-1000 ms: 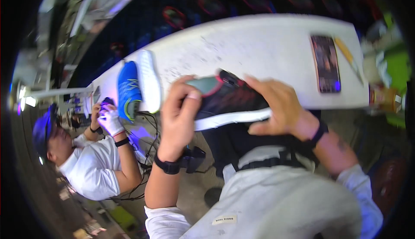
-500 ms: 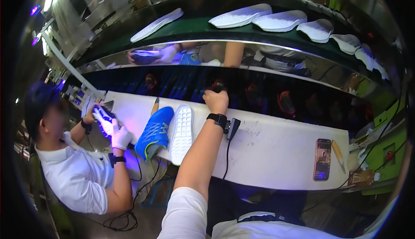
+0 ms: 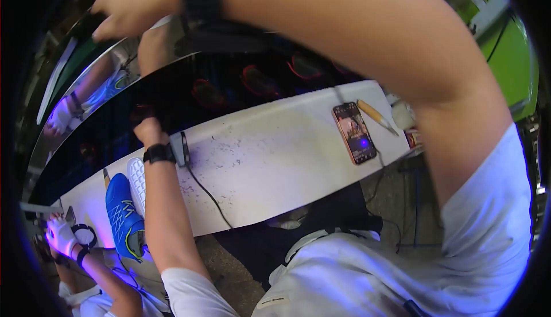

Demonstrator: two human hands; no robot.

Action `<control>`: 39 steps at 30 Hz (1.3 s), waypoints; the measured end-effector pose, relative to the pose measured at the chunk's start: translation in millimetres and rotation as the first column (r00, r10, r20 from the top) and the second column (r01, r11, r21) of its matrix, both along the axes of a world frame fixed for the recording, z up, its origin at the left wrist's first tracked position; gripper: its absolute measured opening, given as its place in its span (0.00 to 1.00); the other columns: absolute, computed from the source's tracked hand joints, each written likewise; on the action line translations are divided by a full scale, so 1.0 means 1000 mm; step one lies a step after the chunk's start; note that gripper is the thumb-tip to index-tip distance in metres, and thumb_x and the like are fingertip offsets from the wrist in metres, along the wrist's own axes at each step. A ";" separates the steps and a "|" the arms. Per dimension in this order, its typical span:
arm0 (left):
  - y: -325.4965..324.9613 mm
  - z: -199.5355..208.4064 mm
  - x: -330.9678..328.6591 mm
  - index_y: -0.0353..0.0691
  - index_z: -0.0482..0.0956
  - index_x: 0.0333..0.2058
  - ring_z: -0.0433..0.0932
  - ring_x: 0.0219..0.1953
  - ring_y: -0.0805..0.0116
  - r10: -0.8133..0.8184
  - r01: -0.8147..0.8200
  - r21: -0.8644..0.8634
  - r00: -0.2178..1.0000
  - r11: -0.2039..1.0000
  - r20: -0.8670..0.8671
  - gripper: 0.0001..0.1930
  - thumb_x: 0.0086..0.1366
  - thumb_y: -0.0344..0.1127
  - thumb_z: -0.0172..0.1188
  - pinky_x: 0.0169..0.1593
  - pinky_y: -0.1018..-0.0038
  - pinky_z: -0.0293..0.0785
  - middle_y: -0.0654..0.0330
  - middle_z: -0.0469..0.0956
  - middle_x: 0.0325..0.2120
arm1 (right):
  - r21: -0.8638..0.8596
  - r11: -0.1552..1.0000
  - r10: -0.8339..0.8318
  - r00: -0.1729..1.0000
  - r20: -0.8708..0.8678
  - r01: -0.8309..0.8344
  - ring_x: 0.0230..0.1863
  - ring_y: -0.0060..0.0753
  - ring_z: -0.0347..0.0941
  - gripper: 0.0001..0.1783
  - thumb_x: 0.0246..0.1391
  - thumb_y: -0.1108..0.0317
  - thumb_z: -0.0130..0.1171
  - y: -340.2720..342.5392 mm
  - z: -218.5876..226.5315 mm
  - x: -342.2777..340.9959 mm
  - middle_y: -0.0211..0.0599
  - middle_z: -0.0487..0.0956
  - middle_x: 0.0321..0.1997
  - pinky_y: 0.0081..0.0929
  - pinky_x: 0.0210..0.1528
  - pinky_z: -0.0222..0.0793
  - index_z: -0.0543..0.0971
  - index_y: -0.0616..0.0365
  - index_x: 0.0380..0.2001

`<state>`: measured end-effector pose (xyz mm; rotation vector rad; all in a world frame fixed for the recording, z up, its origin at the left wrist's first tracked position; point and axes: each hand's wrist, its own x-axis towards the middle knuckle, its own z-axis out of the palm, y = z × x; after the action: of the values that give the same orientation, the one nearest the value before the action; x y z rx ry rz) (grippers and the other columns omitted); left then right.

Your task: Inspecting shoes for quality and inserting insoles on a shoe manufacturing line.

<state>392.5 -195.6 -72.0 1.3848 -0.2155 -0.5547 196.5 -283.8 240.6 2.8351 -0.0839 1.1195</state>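
Reaching forward, left hand (grip hidden) meets the white table's far edge; right hand raised, loosely curled, empty.

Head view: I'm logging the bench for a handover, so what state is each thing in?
Smartphone: flat on the white bench, screen lit.
Blue mesh sneaker: lying on the bench's left end.
White shoe sole: beside the sneaker, touching it.
Left hand: reaching past the bench's far edge.
Right hand: raised, grip unclear.

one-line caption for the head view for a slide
Left hand reaches past a white workbench holding a phone and blue shoe; right hand is raised overhead.
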 end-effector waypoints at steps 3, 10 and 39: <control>0.071 0.052 -0.048 0.35 0.70 0.58 0.82 0.45 0.61 -0.226 0.220 -0.134 0.974 0.966 -0.025 0.23 0.65 0.27 0.61 0.48 0.62 0.82 0.54 0.79 0.46 | 0.100 0.980 -0.125 0.924 -0.362 0.172 0.59 0.53 0.75 0.40 0.58 0.36 0.52 -0.003 -0.005 0.050 0.54 0.79 0.56 0.41 0.62 0.69 0.77 0.61 0.57; 0.158 0.072 -0.143 0.34 0.82 0.47 0.80 0.44 0.60 -0.533 0.369 0.407 0.724 0.836 0.438 0.12 0.70 0.33 0.58 0.52 0.68 0.74 0.51 0.80 0.48 | 0.011 0.934 -0.350 0.921 -0.171 0.357 0.56 0.47 0.78 0.27 0.56 0.41 0.54 -0.010 -0.008 0.071 0.36 0.84 0.51 0.58 0.58 0.66 0.86 0.46 0.47; 0.205 0.053 -0.313 0.50 0.77 0.56 0.57 0.69 0.46 -0.704 -0.064 0.746 -0.391 0.663 0.593 0.38 0.49 0.62 0.70 0.69 0.31 0.24 0.57 0.70 0.62 | 0.916 0.286 -0.139 0.933 0.331 -0.282 0.33 0.36 0.81 0.25 0.52 0.49 0.73 0.227 -0.184 -0.382 0.38 0.81 0.32 0.29 0.38 0.76 0.78 0.60 0.36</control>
<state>79.7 9.8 -19.5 1.9964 -2.2902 0.2973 -185.1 -57.2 56.4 3.5071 -1.0460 2.2192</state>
